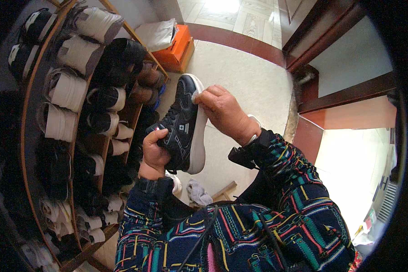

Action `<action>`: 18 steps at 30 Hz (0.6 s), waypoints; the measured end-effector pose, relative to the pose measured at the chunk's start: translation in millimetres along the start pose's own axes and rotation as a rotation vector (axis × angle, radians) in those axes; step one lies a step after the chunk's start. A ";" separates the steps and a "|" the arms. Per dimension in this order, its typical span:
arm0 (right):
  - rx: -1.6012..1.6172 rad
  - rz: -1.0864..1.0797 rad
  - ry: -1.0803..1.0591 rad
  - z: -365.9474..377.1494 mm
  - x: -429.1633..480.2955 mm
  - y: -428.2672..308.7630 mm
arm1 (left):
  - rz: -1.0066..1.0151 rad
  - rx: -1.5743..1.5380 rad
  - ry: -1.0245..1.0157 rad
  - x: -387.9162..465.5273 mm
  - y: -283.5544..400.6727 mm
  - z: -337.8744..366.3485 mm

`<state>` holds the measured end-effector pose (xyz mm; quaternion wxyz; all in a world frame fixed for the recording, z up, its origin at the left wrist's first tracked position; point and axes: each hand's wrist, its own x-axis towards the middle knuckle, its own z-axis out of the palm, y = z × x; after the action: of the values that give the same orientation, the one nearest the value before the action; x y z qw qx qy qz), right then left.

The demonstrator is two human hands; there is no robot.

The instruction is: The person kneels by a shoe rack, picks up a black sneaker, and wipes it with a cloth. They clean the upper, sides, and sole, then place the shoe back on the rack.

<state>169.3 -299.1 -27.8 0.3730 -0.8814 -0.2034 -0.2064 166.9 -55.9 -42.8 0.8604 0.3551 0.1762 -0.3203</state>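
A black sneaker (185,115) with a thick white sole (198,146) is held up before me, its toe pointing away. My left hand (155,149) grips it near the ankle opening, the thumb over the tongue and the other fingers hidden behind. At the toe end, my right hand (226,110) has its fingertips pressed against the sole's edge. A small whitish piece (194,97), perhaps a wipe, shows between those fingertips and the shoe; its full shape is hidden.
A wooden shoe rack (32,88) filled with shoes runs along my left. Beyond it, an orange box (171,44) carries a white bag (156,34). Below my hands lie a grey cloth (199,193) and a wooden piece (226,191). A dark wooden door frame (346,93) borders the right.
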 end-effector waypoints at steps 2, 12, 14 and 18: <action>0.027 -0.008 -0.023 8.2 -4.3 -4.5 | -0.026 -0.053 -0.047 3.1 1.3 -4.4; 0.377 0.058 -0.172 36.6 -29.0 -34.4 | 0.033 -0.198 0.058 17.6 -1.7 -18.8; 0.439 0.038 -0.247 33.9 -33.3 -40.9 | 0.049 -0.201 0.020 19.6 -0.7 -19.1; 0.874 -0.021 -0.718 20.6 -33.7 -47.0 | 0.099 -0.177 0.122 21.7 3.6 -17.9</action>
<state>121.6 -260.7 -31.4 0.6087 -0.6578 -0.3928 0.2060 183.8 -50.3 -64.8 0.8908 0.3050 0.2382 -0.2384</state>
